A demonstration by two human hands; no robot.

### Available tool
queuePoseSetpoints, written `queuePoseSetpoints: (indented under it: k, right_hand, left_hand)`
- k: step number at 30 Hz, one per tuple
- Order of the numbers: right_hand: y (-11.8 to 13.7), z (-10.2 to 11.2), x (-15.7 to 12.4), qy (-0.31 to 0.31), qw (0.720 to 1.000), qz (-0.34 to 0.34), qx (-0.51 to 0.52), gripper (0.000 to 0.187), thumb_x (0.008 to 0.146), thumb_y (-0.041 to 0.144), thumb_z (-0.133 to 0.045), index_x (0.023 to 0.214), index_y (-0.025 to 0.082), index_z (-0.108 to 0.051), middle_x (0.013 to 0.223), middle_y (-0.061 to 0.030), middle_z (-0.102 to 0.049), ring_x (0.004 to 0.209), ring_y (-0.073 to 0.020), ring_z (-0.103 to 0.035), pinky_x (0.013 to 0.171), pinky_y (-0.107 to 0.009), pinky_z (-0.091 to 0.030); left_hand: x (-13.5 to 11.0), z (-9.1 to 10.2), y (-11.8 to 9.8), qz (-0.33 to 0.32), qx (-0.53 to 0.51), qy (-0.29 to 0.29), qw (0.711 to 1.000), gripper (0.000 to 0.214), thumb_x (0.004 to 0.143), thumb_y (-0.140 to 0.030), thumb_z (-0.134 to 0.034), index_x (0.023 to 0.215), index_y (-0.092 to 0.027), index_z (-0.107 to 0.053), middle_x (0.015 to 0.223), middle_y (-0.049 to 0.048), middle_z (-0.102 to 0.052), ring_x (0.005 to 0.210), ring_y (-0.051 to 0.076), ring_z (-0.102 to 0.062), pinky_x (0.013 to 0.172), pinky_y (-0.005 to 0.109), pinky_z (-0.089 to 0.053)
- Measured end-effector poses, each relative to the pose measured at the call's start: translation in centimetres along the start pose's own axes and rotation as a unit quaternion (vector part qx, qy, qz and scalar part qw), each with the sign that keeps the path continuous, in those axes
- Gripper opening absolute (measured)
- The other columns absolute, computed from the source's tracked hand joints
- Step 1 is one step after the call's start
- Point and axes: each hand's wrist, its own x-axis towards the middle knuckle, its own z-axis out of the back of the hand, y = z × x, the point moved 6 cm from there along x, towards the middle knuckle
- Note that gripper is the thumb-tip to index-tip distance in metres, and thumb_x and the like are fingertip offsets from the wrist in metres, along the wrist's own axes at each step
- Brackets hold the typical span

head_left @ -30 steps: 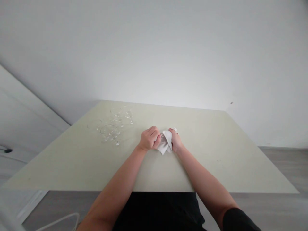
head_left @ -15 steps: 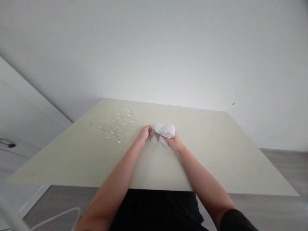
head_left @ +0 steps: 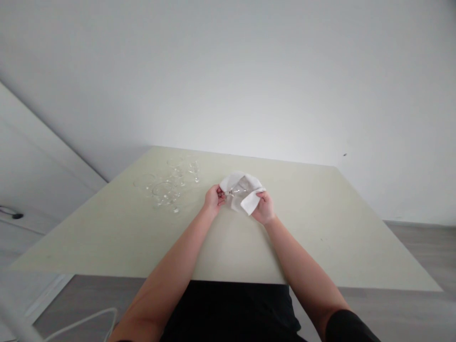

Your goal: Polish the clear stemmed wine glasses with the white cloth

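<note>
Above the middle of a pale table (head_left: 107,237) I hold a clear wine glass (head_left: 239,189) on its side, wrapped in a white cloth (head_left: 249,202). My left hand (head_left: 214,200) is closed around the glass's stem end. My right hand (head_left: 264,207) is closed on the cloth, pressing it against the bowl. The cloth hides most of the glass.
Several more clear wine glasses (head_left: 166,183) stand in a cluster at the table's far left. A white wall rises right behind the table. A white cable (head_left: 81,323) loops on the grey floor at the lower left.
Both hands have moved slightly away from me and lifted. The cloth, bunched between my hands before, has spread out over the glass bowl, and my hands have drawn a little apart.
</note>
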Motion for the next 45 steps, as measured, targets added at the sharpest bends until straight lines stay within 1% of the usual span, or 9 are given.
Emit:
queuePoseSetpoints:
  k: [6,10,14,19,23,26,31,39,45]
  right_hand:
    - [-2.2,0.4,0.5,0.036,0.994,-0.054,-0.083,0.036,0.056,0.031,-0.083,0.086,0.022,-0.065,0.089,-0.0035,-0.076,0.089,-0.0269,-0.072,0.084,-0.039,-0.059]
    - [-2.3,0.9,0.7,0.031,0.994,-0.045,-0.093,0.037,0.059,0.033,-0.084,0.089,0.022,-0.065,0.089,-0.0017,-0.076,0.089,-0.025,-0.071,0.085,-0.037,-0.058]
    - [-1.2,1.1,0.7,0.011,0.999,-0.025,0.033,0.031,0.071,0.05,-0.061,0.084,0.022,-0.064,0.087,-0.0043,-0.075,0.099,-0.029,-0.07,0.089,-0.042,-0.058]
    - [0.0,1.0,0.9,0.06,0.986,0.008,0.157,0.025,0.066,0.026,-0.055,0.088,0.022,-0.067,0.098,-0.0019,-0.077,0.094,-0.0226,-0.071,0.092,-0.038,-0.058]
    - [-0.8,2.7,2.0,-0.036,0.992,0.018,0.121,0.034,0.062,0.007,-0.059,0.092,0.02,-0.068,0.09,0.0003,-0.077,0.086,-0.0185,-0.072,0.086,-0.029,-0.059]
    - [-1.0,3.4,2.5,-0.068,0.992,0.035,0.104,0.026,0.072,0.016,-0.066,0.097,0.022,-0.067,0.094,-0.0005,-0.077,0.097,-0.0211,-0.072,0.093,-0.034,-0.057]
    - [-0.8,3.4,2.5,-0.016,0.995,0.02,0.098,0.036,0.082,0.053,-0.059,0.1,0.023,-0.067,0.101,-0.0058,-0.077,0.115,-0.0294,-0.067,0.1,-0.048,-0.055]
    - [-1.3,3.7,2.3,-0.032,0.995,0.042,-0.083,0.027,0.064,0.04,-0.079,0.079,0.022,-0.066,0.079,-0.0071,-0.074,0.1,-0.0318,-0.07,0.084,-0.041,-0.06]
    - [-1.9,2.9,1.6,0.06,0.973,0.053,-0.217,0.038,0.056,0.039,-0.088,0.082,0.021,-0.067,0.08,-0.0055,-0.072,0.089,-0.027,-0.068,0.076,-0.037,-0.058]
  left_hand:
    - [-0.5,0.1,-0.3,-0.011,-0.009,-0.018,1.0,0.022,0.067,-0.027,-0.05,0.054,-0.021,-0.034,0.045,-0.005,-0.038,0.035,0.006,-0.027,0.036,0.021,-0.011]
    - [-0.9,-0.2,-0.7,-0.018,-0.017,-0.008,1.0,0.02,0.066,-0.025,-0.052,0.054,-0.021,-0.036,0.046,-0.0049,-0.04,0.036,0.006,-0.029,0.037,0.02,-0.01]
    - [-0.8,0.0,-1.0,-0.015,-0.046,-0.023,0.999,0.021,0.066,-0.025,-0.05,0.055,-0.021,-0.033,0.048,-0.0055,-0.04,0.034,0.005,-0.025,0.036,0.02,-0.009]
    - [-0.7,0.5,-1.1,-0.005,-0.08,-0.048,0.996,0.021,0.067,-0.024,-0.05,0.057,-0.021,-0.032,0.047,-0.006,-0.039,0.033,0.005,-0.025,0.035,0.021,-0.009]
    - [-0.7,0.7,-1.4,-0.007,-0.103,-0.054,0.993,0.02,0.067,-0.022,-0.05,0.059,-0.021,-0.031,0.049,-0.0067,-0.04,0.032,0.004,-0.025,0.035,0.02,-0.009]
    - [-0.7,0.9,-1.5,-0.003,-0.111,-0.056,0.992,0.019,0.068,-0.023,-0.049,0.06,-0.021,-0.032,0.049,-0.0069,-0.039,0.032,0.004,-0.024,0.035,0.02,-0.009]
    - [-0.6,1.1,-1.5,-0.001,-0.112,-0.054,0.992,0.021,0.069,-0.024,-0.051,0.06,-0.021,-0.031,0.05,-0.0074,-0.037,0.032,0.004,-0.024,0.034,0.019,-0.01]
    - [-0.5,1.2,-1.7,-0.022,-0.061,-0.044,0.997,0.021,0.068,-0.027,-0.051,0.058,-0.021,-0.033,0.049,-0.0068,-0.04,0.032,0.004,-0.025,0.034,0.019,-0.012]
    - [-0.8,0.5,-1.7,-0.049,0.014,-0.006,0.999,0.021,0.067,-0.024,-0.052,0.052,-0.02,-0.038,0.045,-0.0054,-0.04,0.033,0.004,-0.021,0.036,0.019,-0.011]
